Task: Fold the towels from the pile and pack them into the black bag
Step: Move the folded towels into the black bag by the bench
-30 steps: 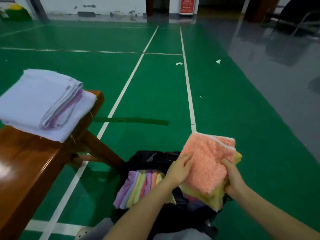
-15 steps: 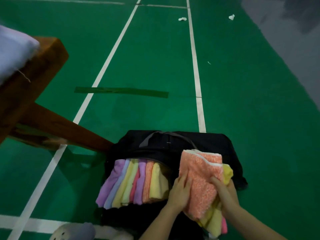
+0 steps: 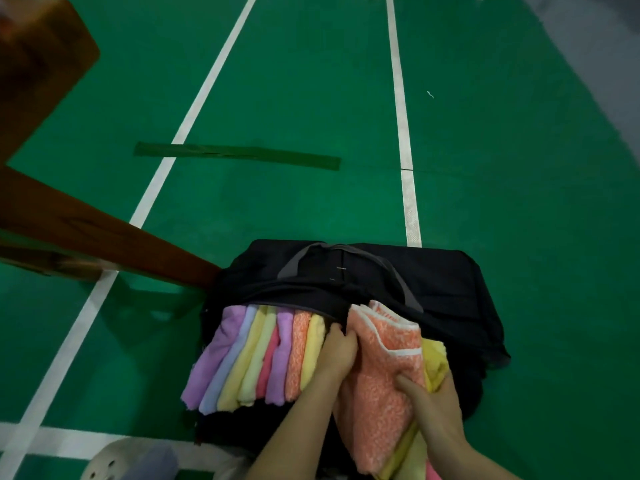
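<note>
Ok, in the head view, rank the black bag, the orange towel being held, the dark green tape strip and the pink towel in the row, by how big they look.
1. black bag
2. orange towel
3. dark green tape strip
4. pink towel, mostly hidden edge-on

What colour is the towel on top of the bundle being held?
Speckled orange towel with white edging, head view.

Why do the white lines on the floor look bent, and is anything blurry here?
Head view: the wide-angle lens splays the floor lines outward; the wooden bench at upper left is smeared and soft, while the towels, the bag and both hands, left and right, stay fairly sharp; the light is even, no glare.
</note>
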`<state>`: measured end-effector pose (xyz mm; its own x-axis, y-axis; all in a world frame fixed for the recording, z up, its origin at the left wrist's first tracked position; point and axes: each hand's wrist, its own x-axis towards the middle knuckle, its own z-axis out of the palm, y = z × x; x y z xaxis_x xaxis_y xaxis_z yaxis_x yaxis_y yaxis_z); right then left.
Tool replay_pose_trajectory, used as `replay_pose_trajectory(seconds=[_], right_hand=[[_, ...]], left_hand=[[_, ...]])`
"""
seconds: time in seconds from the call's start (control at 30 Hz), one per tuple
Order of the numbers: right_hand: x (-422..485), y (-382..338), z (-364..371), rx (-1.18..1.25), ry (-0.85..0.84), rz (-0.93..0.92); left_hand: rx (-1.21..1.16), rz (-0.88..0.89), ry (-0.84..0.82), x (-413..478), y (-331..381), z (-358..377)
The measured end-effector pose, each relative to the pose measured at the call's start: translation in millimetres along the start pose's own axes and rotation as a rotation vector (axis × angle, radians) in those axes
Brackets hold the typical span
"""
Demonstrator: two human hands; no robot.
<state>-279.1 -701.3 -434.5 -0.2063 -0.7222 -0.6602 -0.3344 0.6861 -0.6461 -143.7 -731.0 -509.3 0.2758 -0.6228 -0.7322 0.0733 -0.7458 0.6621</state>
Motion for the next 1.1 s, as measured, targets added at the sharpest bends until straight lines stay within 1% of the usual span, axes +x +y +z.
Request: replay_pose_trajectory(seconds=[0.07,0.13,0.2,0.27,0.33,0.47,0.57,0.63,0.7,0.77,0.87,1.0,1.1], right_hand=[[1.8,0.8,1.2,0.007,-0.002,0.002],[1.8,0.7,0.4,0.014,-0.003,0.002],[0.4,0.6,-3.6,0.006,-0.01,-0.004],[-1.4,2.8,-8.2,0.005,-0.018,-0.002],[-2.4,5.1,-11.1,0.024,-0.01,0.012],[0.2,9.4,-12.1,0.022,0.023,0.051],[2.5,7.6,-6.3,0.0,0.062,0.123],[6.6,0.5,-0.1,-0.024,0.1,0.158],[11.8,-12.7,6.7,-0.046,0.132,0.156],[17.5,-26.7,13.3,-0.062,0.154,0.131],[23.5,-47.6,22.4,-0.091,0.176,0.091],[27.4,-77.0,39.4,-0.125,0.188,0.016],[25.7,-83.1,54.6,-0.215,0.162,-0.019]], left_hand=[[-0.196,-0.12,-0.042,10.8,9.0,2.6],[-0.354,-0.179,-0.091,14.0,14.4,2.4],[-0.344,-0.153,-0.073,19.9,18.4,1.4],[-0.274,-0.114,-0.017,28.1,23.8,-3.2],[-0.303,-0.083,-0.018,29.4,39.6,-6.3],[-0.633,-0.035,-0.128,27.9,83.1,-4.5],[-0.754,0.023,-0.186,30.8,102.5,-5.6],[-0.725,0.045,-0.203,30.1,104.9,-11.0],[-0.626,0.039,-0.203,30.0,96.1,-14.4],[-0.537,0.029,-0.193,27.5,81.6,-16.0],[-0.467,0.057,-0.163,21.7,67.0,-14.0],[-0.408,0.148,-0.09,18.0,68.1,-18.4],[-0.433,0.255,-0.127,11.3,61.0,-19.5]])
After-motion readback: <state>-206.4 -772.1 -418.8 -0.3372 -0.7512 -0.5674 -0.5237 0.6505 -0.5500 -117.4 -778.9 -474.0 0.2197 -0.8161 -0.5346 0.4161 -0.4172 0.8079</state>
